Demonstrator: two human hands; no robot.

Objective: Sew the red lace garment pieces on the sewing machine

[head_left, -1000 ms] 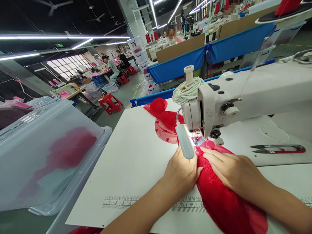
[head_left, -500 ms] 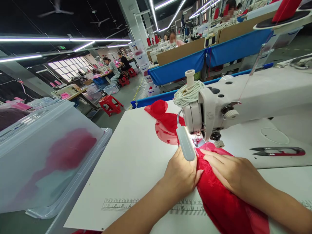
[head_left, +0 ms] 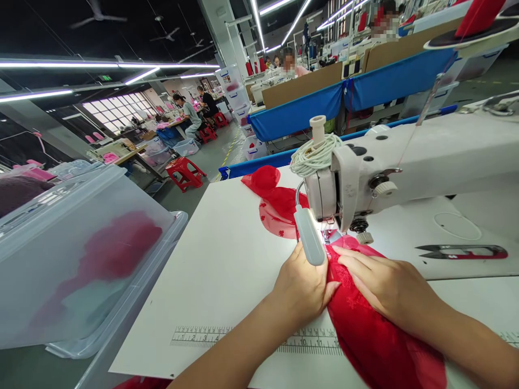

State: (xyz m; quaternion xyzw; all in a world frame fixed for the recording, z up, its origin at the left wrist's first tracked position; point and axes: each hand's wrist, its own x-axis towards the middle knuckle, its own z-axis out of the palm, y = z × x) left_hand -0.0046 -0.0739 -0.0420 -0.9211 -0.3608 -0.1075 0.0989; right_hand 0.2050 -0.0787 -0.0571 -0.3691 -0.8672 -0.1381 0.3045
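Red lace fabric (head_left: 357, 313) runs from the presser foot area of a white sewing machine (head_left: 421, 156) down toward me. My left hand (head_left: 302, 283) is closed at the fabric's left edge, its thumb pressing on the cloth. A grey lamp (head_left: 310, 237) on a bent neck hides some of its fingers. On top of the fabric lies my right hand (head_left: 389, 286), fingers stretched out flat toward the needle; its thumb is hidden. Behind the needle, more sheer red fabric (head_left: 279, 202) with small flower motifs spreads over the white table (head_left: 194, 281).
Thread snips (head_left: 462, 252) lie right of my right hand by the machine base. A printed ruler (head_left: 203, 336) crosses the table's front. At left stands a translucent plastic bin (head_left: 77, 254) with red cloth inside. A red stool (head_left: 184, 173) and co-workers are farther back.
The view has shifted very slightly. Both hands and the red fabric stay in nearly the same place at the machine.
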